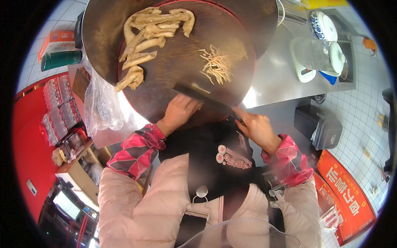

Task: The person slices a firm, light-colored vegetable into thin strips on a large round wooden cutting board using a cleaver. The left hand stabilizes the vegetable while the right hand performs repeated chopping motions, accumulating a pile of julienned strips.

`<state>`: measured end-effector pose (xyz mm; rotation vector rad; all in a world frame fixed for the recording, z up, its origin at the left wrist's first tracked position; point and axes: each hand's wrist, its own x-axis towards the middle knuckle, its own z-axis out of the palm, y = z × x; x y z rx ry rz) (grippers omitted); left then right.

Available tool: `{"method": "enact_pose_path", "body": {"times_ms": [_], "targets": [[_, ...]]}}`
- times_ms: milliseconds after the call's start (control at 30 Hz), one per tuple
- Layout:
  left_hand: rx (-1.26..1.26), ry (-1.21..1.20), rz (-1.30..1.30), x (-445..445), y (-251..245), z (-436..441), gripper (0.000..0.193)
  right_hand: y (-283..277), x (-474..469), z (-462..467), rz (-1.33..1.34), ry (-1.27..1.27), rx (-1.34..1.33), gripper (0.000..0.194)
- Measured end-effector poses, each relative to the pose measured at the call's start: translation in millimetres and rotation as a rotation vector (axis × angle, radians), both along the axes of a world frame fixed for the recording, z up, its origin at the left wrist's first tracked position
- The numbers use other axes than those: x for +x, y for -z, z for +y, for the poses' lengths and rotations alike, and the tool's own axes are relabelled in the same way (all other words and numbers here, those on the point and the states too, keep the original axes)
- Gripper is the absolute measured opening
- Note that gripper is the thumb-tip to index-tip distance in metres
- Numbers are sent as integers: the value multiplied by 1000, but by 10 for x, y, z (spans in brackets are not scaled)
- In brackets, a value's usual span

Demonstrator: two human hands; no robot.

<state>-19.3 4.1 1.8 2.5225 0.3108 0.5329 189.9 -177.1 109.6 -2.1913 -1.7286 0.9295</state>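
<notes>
My right hand (259, 128) grips the handle of a cleaver (206, 99), its dark blade slanting up and left over a round wooden chopping board (173, 68). My left hand (180, 110) rests with bent fingers at the near side of the blade; whatever is under its fingertips is hidden. Just beyond the blade lies a thin pale strip (201, 88). Farther off on the board is a heap of thin shreds (218, 63). Several long, folded, pale brown pieces of cooked meat (145, 37), seemingly offal, lie along the board's far left side.
A tall curved metal guard (99, 37) wraps the board's far side. On the steel counter (279, 71) stand a lidded glass kettle (325, 59) and a blue-and-white bowl (324, 26). To the left are a clear plastic bag (102, 105) and a green bottle (60, 60).
</notes>
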Motion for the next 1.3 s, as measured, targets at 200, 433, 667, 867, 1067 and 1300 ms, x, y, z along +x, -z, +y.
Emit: {"method": "enact_pose_path", "body": {"times_ms": [200, 433, 667, 867, 1067, 1300], "targets": [[-4, -16, 9, 0, -12, 1, 18, -67, 87, -195, -12, -9, -43, 44], [-46, -22, 25, -27, 14, 2, 18, -113, 107, -49, -43, -64, -174, 47], [-1, -27, 27, -45, 27, -25, 12, 305, -310, 761, 3, -106, 86, 35], [2, -34, -2, -20, -4, -18, 12, 232, -302, 767, 2, -83, 171, 24], [4, -22, -10, 10, -25, -3, 27, -1, -39, 154, -14, 39, -12, 37], [-10, -2, -59, 34, -20, 10, 29, -19, 69, 6, 54, 146, 49, 39]]}}
